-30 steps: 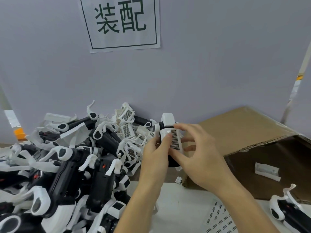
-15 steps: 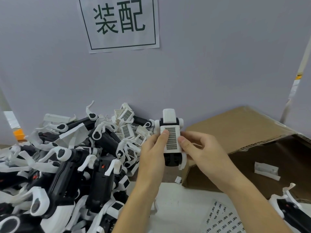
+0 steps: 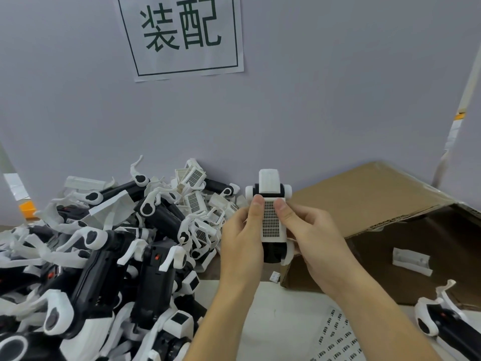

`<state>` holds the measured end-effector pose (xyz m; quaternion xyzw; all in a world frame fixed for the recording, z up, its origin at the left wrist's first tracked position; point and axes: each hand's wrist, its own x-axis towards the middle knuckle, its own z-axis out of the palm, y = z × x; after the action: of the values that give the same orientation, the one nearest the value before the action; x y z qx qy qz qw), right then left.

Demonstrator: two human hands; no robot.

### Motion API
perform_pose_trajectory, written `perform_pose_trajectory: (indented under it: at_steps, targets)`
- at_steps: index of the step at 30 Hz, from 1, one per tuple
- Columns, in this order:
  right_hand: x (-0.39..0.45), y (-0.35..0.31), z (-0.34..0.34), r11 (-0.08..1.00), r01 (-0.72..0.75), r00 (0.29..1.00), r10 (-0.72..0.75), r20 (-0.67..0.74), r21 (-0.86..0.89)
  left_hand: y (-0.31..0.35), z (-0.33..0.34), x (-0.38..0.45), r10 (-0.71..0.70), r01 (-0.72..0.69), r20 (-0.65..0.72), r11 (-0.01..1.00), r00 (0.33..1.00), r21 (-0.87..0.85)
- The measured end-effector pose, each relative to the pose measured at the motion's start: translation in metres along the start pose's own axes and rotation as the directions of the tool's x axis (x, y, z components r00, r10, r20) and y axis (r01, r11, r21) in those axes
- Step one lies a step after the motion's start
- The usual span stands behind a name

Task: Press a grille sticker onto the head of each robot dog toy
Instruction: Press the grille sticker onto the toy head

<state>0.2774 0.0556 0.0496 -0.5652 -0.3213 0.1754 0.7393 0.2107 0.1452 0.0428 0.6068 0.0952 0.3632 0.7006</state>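
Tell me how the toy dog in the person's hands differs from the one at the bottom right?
The held toy dog is up in both hands, its grille sticker facing the camera. The bottom-right toy dog lies loose beside the cardboard box, partly out of frame, no sticker visible. Both are black and white.

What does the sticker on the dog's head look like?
The sticker is a grid of tiny dark squares on white, seen in the head view.

Two bare forearms are raised from the near edge toward the centre, wrists angled inward. The left hand [image 3: 240, 238] and right hand [image 3: 309, 238] are held side by side, fingers curled, both thumbs pointed away and pressed flat, their tips nearly level and set slightly apart.
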Motion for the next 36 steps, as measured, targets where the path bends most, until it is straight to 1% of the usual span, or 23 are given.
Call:
perform_pose_trajectory:
  at_steps: [5, 10, 12, 16, 19, 22, 26, 28, 30, 33, 36]
  targets:
    - [-0.002, -0.002, 0.005, 0.992, -0.057, 0.997, 0.061, -0.036, 0.109, 0.000, 0.001, -0.002, -0.007, 0.008, -0.032, 0.999, 0.999, 0.039]
    - [-0.004, -0.005, 0.008, 0.990, -0.027, 0.997, 0.037, -0.067, 0.140, 0.004, 0.005, -0.004, -0.041, 0.041, -0.005, 0.998, 0.999, 0.041]
    - [-0.004, -0.003, 0.010, 0.994, 0.005, 0.993, 0.008, -0.115, 0.112, 0.004, 0.007, -0.004, -0.039, 0.040, -0.023, 0.997, 0.999, 0.069]
    - [-0.003, 0.001, 0.017, 0.997, 0.081, 0.970, -0.082, -0.230, -0.015, 0.002, 0.007, -0.003, 0.010, 0.012, -0.107, 0.980, 0.994, 0.197]
    - [-0.003, 0.006, 0.020, 0.991, 0.118, 0.959, -0.129, -0.253, -0.059, 0.003, 0.006, -0.004, 0.006, 0.022, -0.147, 0.982, 0.989, 0.186]
    - [-0.002, 0.008, 0.017, 0.995, 0.091, 0.972, -0.098, -0.212, -0.044, 0.004, 0.004, -0.003, -0.035, 0.054, -0.139, 0.990, 0.990, 0.134]
    - [0.001, 0.007, 0.008, 0.999, -0.024, 0.996, 0.026, -0.081, 0.030, 0.007, -0.002, 0.000, -0.190, 0.191, -0.022, 0.981, 0.981, 0.033]
    - [0.001, 0.006, 0.005, 0.998, -0.046, 0.998, 0.047, -0.029, 0.041, 0.009, -0.005, 0.001, -0.234, 0.233, 0.016, 0.972, 0.972, 0.018]
    - [0.001, 0.005, 0.003, 1.000, -0.018, 1.000, 0.018, -0.025, 0.010, 0.007, -0.005, 0.002, -0.192, 0.190, 0.027, 0.981, 0.981, 0.048]
    - [0.000, 0.005, 0.002, 0.991, 0.068, 0.997, -0.073, -0.039, -0.117, 0.003, -0.003, 0.002, -0.089, 0.088, 0.001, 0.988, 0.996, 0.124]
    - [0.000, 0.007, 0.005, 0.980, 0.122, 0.990, -0.131, -0.050, -0.155, 0.001, -0.004, 0.002, -0.040, 0.041, -0.007, 0.989, 0.999, 0.145]
